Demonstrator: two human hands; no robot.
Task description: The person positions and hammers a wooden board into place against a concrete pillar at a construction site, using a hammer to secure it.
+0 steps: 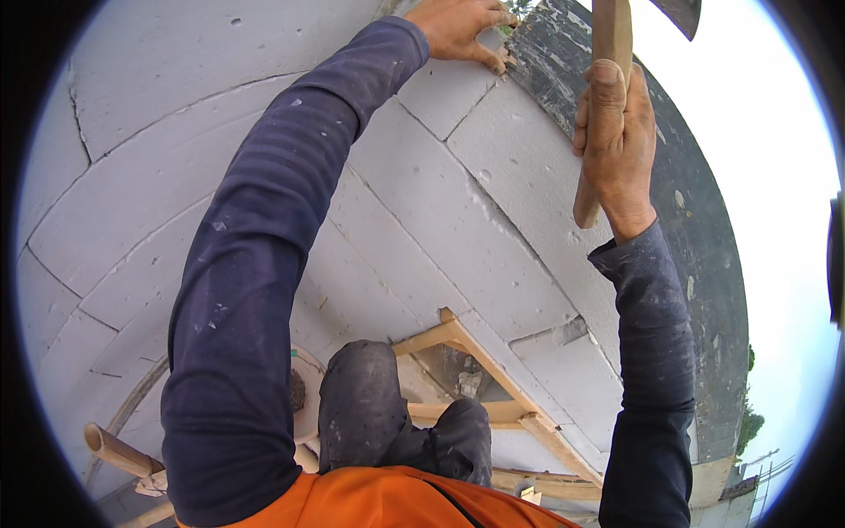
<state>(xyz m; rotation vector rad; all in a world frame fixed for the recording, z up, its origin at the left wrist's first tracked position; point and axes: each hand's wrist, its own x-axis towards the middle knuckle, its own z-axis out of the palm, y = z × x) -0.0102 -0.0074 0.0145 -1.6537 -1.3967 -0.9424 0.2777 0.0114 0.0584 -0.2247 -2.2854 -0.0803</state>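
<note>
Bent round the end of a long dark board (695,255), my left hand (458,28) has its thumb and fingers against the board's edge at the top of the wall. Any small thing between those fingertips is too hidden to make out. My right hand (620,141) is closed round the wooden handle of a hammer (613,31), raised in front of the board. Only a dark, flared corner of its metal head shows; the rest is cut off by the upper edge. Pale blocks (475,202) form the wall below the board.
Below, a wooden frame (493,365) leans by the wall near my knees (361,396). Left of them stands a bucket (304,387) with dark material inside. A round pole (119,449) juts in at lower left. Open sky lies beyond the board.
</note>
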